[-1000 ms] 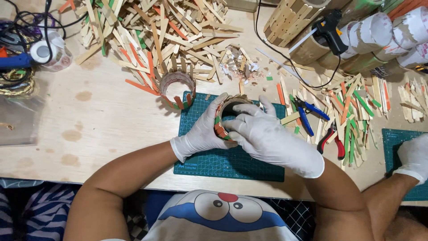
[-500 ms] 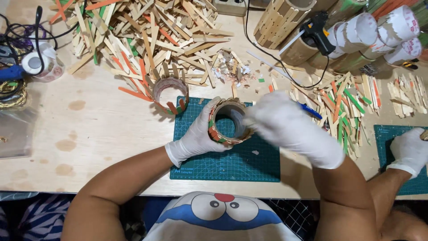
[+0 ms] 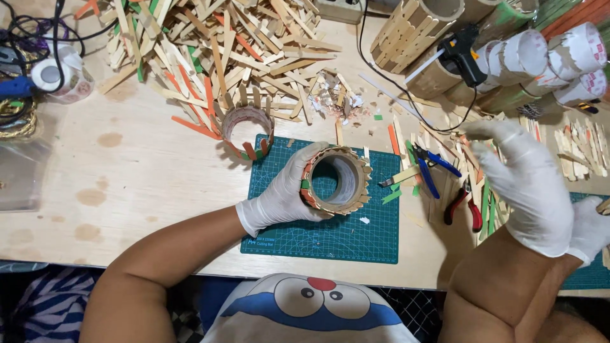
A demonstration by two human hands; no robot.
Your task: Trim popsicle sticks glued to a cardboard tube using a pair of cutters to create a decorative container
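My left hand (image 3: 284,195), in a white glove, grips a cardboard tape roll (image 3: 335,180) whose outside is lined with craft sticks, held tilted over the green cutting mat (image 3: 330,235). My right hand (image 3: 526,184), also gloved, hovers open with fingers spread over loose sticks to the right of the mat, holding nothing. Blue-handled cutters (image 3: 427,166) and red-handled pliers (image 3: 464,204) lie between the mat and that hand. A second roll with sticks standing around it (image 3: 246,131) sits at the mat's upper left corner.
A big heap of plain and coloured craft sticks (image 3: 216,44) fills the far side. A black glue gun (image 3: 462,56) rests on stick-covered tubes at the back right beside several tape rolls (image 3: 553,57). Another person's gloved hand (image 3: 591,225) is at the right edge on a second mat.
My right hand has let go of the roll and swung right, opening over the loose sticks. The left hand keeps the roll and has turned its opening more towards me.
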